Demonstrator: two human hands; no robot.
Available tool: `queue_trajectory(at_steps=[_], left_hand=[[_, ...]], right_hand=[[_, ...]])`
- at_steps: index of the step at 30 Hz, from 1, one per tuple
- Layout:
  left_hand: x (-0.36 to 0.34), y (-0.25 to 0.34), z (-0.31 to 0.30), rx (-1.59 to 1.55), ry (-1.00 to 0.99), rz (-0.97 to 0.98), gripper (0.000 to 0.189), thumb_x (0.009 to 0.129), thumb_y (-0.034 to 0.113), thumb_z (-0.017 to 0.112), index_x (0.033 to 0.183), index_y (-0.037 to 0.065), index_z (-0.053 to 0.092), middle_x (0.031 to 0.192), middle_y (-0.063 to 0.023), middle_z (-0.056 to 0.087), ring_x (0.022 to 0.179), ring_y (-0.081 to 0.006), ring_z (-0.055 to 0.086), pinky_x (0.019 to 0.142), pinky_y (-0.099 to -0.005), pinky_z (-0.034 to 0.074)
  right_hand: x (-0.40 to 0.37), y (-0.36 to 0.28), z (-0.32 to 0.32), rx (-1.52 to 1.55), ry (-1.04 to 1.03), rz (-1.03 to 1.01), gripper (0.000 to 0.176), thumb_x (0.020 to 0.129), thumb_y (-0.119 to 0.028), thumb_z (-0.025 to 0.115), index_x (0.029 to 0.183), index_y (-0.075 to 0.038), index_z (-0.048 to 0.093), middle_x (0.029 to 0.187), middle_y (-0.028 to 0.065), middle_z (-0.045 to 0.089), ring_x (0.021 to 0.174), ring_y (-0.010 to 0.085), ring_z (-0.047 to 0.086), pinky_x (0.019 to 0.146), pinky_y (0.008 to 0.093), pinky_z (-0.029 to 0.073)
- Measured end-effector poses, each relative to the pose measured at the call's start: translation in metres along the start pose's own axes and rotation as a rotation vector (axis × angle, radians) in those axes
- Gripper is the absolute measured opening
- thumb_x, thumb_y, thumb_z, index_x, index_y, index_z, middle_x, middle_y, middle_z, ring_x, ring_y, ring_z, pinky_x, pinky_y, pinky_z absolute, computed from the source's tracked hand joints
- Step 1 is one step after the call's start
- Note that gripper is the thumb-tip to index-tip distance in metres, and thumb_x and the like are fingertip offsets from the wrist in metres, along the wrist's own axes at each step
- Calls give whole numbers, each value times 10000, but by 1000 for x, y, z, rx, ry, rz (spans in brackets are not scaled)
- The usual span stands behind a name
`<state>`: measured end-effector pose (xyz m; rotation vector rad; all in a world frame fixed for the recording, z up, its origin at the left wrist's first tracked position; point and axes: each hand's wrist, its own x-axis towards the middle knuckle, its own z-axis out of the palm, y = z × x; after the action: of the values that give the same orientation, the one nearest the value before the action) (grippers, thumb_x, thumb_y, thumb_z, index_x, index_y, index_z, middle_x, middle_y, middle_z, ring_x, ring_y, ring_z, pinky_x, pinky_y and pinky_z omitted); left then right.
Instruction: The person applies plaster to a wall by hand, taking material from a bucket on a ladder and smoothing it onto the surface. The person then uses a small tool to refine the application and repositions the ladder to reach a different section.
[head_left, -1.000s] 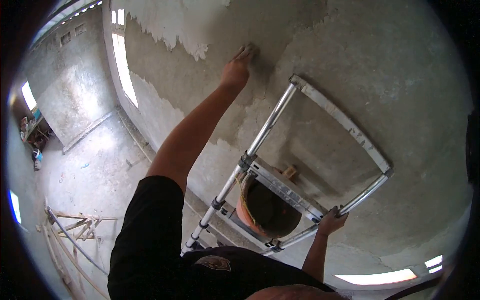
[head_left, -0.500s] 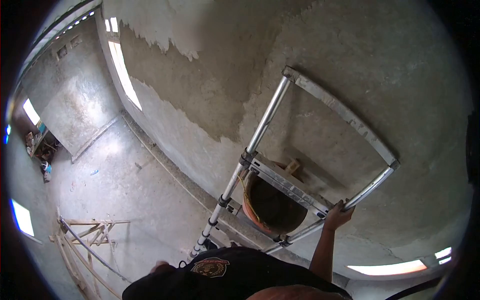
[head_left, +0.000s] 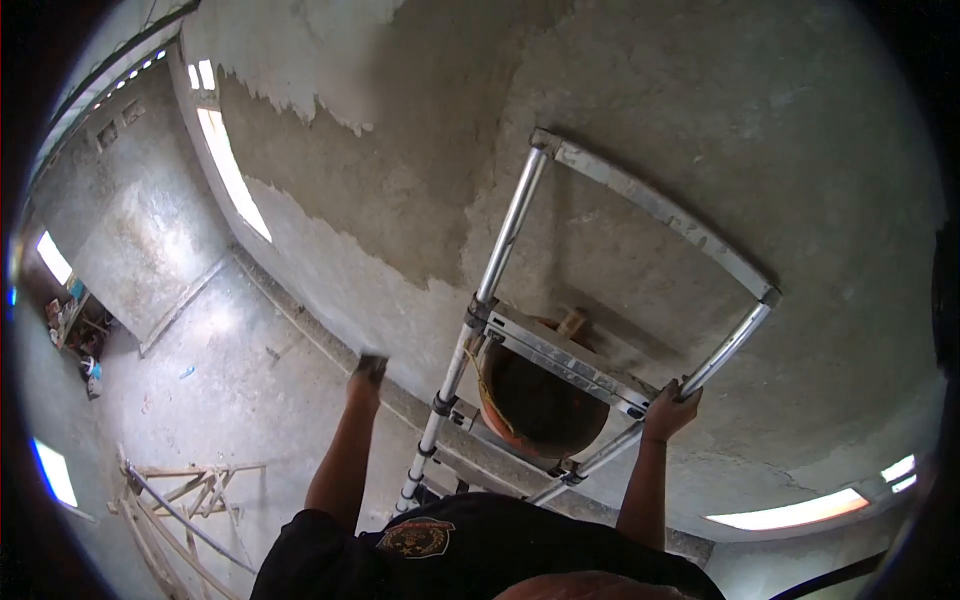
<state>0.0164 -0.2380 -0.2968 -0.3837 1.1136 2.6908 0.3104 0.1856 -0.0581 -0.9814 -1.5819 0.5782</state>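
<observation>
My right hand (head_left: 668,412) is closed round the right rail of an aluminium telescopic ladder (head_left: 512,225), beside a rung. The ladder leans on the plastered wall (head_left: 780,200). Out to the left, my left hand (head_left: 363,388) is raised with a small dark grey block (head_left: 373,365) in its fingers; blur hides what kind it is. Behind and below the rung hangs an orange-rimmed bucket (head_left: 500,425) with dark grey contents. A wooden handle (head_left: 571,323) pokes out above it, its lower part hidden by the rung.
Far below lies the concrete floor (head_left: 240,400). Wooden trestles (head_left: 195,490) stand on it at lower left, and assorted items (head_left: 75,320) sit by the far wall. A darker, damp-looking plaster patch (head_left: 400,210) covers the wall left of the ladder. Window openings (head_left: 232,170) let in light.
My left hand has come up from beside my body and out to the left, with the dark grey block in it. My right hand stays on the rail. The view has shifted slightly.
</observation>
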Motion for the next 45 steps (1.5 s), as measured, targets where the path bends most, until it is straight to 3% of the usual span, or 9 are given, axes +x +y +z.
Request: queue_trajectory(at_steps=[3,4,10,16,17,20,38,40,45], left_hand=[[-32,42,187,-71,-174,62,365,953,65,471,1292,-71,459,1243,-180,535,1114,-270,568,951,-372,502],[-24,37,213,-104,-294,180,352,952,61,487,1281,-65,478,1221,-169,552,1085,-253,583,935,-358,507],[-50,20,332,52,-125,524,286,956,49,491,1212,-63,551,1144,-119,610,1027,-214,603,886,-305,492],[-29,-9,342,200,-47,527,292,912,22,508,1183,-33,601,1073,-169,661,973,-269,633,879,-349,474],[-47,0,344,447,12,663,285,889,8,521,1152,-42,618,1039,-192,668,982,-292,635,882,-352,471],[-17,-30,334,382,-67,761,280,894,7,513,1148,-46,620,1048,-202,670,982,-292,641,888,-348,470],[-46,-9,345,575,-46,958,335,873,-41,446,1162,-46,614,1019,-226,684,945,-320,677,839,-359,498],[-53,-7,347,579,-20,917,320,890,-27,453,1167,-45,612,1040,-221,681,973,-314,669,860,-353,489],[-38,-8,344,542,-9,957,296,927,10,466,1185,-53,599,1097,-221,663,1036,-285,645,906,-351,468]], right_hand=[[-1,-8,-3,31,-41,63,248,837,-55,604,1035,89,564,894,216,635,771,301,632,696,394,490],[0,-10,-5,42,-67,98,252,841,-45,602,1045,98,558,938,225,638,804,307,637,715,396,493],[1,-6,-3,-41,50,-19,203,792,-45,627,968,35,568,794,180,648,704,280,656,657,380,502],[1,16,2,-66,56,-48,202,773,-43,632,954,13,559,770,170,637,681,285,651,625,379,494],[0,15,2,-113,59,-24,207,766,-37,633,954,12,561,768,174,637,700,288,656,629,383,491],[-1,-2,-3,-76,7,122,199,769,-39,629,949,15,561,761,168,635,691,280,648,641,387,493],[-1,13,5,-33,79,-25,228,746,-61,666,930,13,553,756,183,637,676,292,660,629,403,506],[-2,8,1,-62,28,66,201,754,-45,645,927,24,569,675,133,563,588,263,544,601,398,446],[1,-7,-8,-9,-48,128,227,741,-55,671,922,24,559,689,143,590,597,273,581,590,395,455]])
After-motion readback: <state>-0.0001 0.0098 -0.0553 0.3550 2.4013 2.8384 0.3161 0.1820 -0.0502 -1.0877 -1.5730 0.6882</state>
